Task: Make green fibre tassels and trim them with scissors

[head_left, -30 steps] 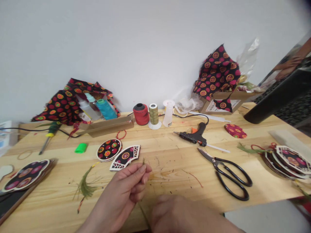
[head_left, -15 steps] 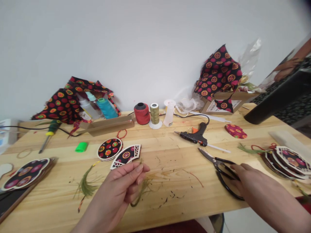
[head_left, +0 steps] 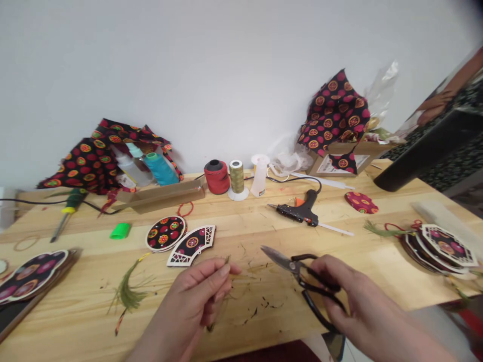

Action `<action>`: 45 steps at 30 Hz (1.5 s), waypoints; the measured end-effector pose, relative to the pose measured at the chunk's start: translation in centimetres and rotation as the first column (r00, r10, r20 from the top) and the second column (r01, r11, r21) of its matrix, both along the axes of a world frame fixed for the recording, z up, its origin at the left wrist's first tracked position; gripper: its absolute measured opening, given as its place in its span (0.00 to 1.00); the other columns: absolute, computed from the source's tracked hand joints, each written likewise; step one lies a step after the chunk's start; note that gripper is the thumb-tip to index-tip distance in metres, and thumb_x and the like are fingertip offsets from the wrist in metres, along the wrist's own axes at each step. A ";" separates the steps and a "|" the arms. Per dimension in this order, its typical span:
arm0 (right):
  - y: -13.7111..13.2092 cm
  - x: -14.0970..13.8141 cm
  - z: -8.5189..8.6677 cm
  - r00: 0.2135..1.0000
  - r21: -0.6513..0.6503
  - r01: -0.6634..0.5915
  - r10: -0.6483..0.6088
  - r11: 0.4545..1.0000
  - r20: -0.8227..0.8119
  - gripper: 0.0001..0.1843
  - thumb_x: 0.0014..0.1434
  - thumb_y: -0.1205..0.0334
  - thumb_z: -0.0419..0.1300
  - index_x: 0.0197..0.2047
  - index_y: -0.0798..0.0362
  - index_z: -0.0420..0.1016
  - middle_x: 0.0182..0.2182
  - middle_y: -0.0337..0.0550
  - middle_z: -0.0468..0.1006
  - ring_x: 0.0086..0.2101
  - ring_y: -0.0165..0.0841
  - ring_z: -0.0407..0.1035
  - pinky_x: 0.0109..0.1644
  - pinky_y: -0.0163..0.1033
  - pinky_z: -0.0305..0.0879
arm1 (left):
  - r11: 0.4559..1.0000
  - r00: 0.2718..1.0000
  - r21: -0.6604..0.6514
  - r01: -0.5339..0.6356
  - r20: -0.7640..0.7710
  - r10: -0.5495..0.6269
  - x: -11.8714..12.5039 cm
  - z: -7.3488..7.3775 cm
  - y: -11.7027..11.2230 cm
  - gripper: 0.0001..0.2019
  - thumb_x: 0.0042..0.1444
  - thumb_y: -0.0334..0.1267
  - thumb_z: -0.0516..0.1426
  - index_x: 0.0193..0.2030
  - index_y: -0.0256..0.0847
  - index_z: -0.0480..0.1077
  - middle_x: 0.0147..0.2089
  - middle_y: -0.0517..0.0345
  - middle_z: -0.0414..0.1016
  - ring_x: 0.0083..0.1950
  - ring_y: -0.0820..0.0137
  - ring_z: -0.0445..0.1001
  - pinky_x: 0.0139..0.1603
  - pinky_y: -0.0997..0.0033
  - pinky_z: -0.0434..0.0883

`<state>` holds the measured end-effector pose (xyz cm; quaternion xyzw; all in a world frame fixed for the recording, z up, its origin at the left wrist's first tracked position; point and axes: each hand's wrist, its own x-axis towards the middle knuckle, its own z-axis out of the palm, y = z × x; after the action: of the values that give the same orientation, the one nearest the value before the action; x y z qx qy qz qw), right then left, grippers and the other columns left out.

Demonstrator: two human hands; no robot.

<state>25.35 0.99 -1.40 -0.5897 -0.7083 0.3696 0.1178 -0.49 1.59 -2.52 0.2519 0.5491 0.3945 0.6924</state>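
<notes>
My left hand (head_left: 192, 296) is closed in a pinch on a thin bundle of olive-green thread (head_left: 227, 260), whose lower end hangs below the fingers. My right hand (head_left: 350, 286) grips the black handles of a pair of scissors (head_left: 283, 259). The blades point left toward the thread and stay apart from it. Just beyond my left hand lies a fan-shaped ornament (head_left: 192, 245) of patterned cloth in a white cut-out frame, beside a round ornament (head_left: 166, 233). A green tassel (head_left: 130, 289) with a yellow cord rests to their left.
A black glue gun (head_left: 302, 208) lies behind the scissors. Spools of red thread (head_left: 217, 177) and olive thread (head_left: 237, 177) stand near the wall. Stacked ornaments (head_left: 449, 246) sit at right, a screwdriver (head_left: 66, 216) at left. Another person's hands (head_left: 433, 108) show at the upper right.
My right hand has lifted the scissors and brought them left, closer to my left hand. The left hand keeps its pinch on the thread. The view has shifted slightly.
</notes>
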 end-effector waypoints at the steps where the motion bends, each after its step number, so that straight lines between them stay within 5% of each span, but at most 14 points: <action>1: 0.0 -0.9 0.3 0.995 -0.036 -0.008 0.005 0.999 -0.102 0.13 0.52 0.70 0.52 0.42 0.51 0.67 0.37 0.41 0.74 0.39 0.33 0.70 0.42 0.35 0.66 | 1.000 1.000 -0.002 0.004 -0.007 -0.004 0.1 0.0 -0.1 0.10 0.50 0.43 0.62 0.31 0.37 0.77 0.18 0.67 0.57 0.20 0.80 0.46 0.19 0.77 0.42; 5: 0.4 -3.2 1.8 0.942 -0.110 -0.015 -0.023 0.994 -0.335 0.15 0.44 0.70 0.60 0.38 0.51 0.70 0.34 0.39 0.74 0.37 0.34 0.69 0.40 0.34 0.66 | 1.000 1.000 0.001 0.002 -0.004 -0.002 0.2 0.3 -0.2 0.09 0.50 0.42 0.62 0.32 0.38 0.77 0.19 0.67 0.57 0.20 0.80 0.46 0.19 0.77 0.42; 10: 0.9 -3.1 3.0 0.955 -0.222 -0.090 0.020 0.971 -0.297 0.15 0.40 0.68 0.63 0.36 0.52 0.73 0.30 0.37 0.73 0.32 0.32 0.68 0.34 0.32 0.64 | 1.000 1.000 0.010 -0.003 0.016 0.002 0.0 0.5 -0.5 0.08 0.51 0.41 0.62 0.31 0.39 0.76 0.18 0.68 0.56 0.20 0.79 0.46 0.20 0.76 0.42; 16: 1.7 -2.7 1.6 0.936 -0.414 -0.258 0.119 0.873 -0.331 0.17 0.44 0.53 0.65 0.33 0.56 0.72 0.21 0.33 0.64 0.24 0.26 0.57 0.24 0.29 0.54 | 0.997 0.999 0.064 0.043 0.012 -0.044 0.0 0.6 -0.7 0.11 0.52 0.42 0.61 0.25 0.38 0.72 0.18 0.68 0.55 0.20 0.78 0.45 0.20 0.75 0.43; 23: 2.3 -3.4 -0.2 0.826 -0.362 -0.382 0.138 0.850 -0.546 0.32 0.44 0.33 0.58 0.33 0.58 0.69 0.22 0.34 0.60 0.24 0.24 0.51 0.23 0.30 0.45 | 0.989 0.991 0.070 0.131 -0.030 -0.129 0.5 1.1 -0.7 0.11 0.51 0.43 0.60 0.26 0.37 0.74 0.17 0.67 0.55 0.20 0.79 0.45 0.19 0.75 0.42; 33: 2.9 -3.7 0.4 0.836 -0.482 -0.376 0.066 0.791 -0.544 0.24 0.43 0.44 0.65 0.29 0.58 0.69 0.21 0.34 0.61 0.24 0.24 0.52 0.23 0.30 0.45 | 0.990 0.989 0.022 0.142 -0.035 -0.141 0.7 1.5 -0.9 0.11 0.50 0.42 0.61 0.26 0.36 0.75 0.16 0.69 0.52 0.20 0.79 0.43 0.20 0.76 0.40; 45: 3.0 -3.8 -0.2 0.834 -0.487 -0.332 0.010 0.808 -0.551 0.14 0.44 0.56 0.66 0.26 0.58 0.70 0.18 0.31 0.60 0.22 0.23 0.50 0.22 0.30 0.43 | 0.988 0.988 0.037 0.150 -0.049 -0.148 0.6 1.4 -0.8 0.11 0.49 0.43 0.61 0.26 0.37 0.76 0.16 0.68 0.54 0.19 0.78 0.45 0.19 0.75 0.43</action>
<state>21.53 3.95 -1.61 -0.4051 -0.5594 0.7174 0.0911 0.11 0.79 -1.12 0.3151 0.5364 0.3469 0.7019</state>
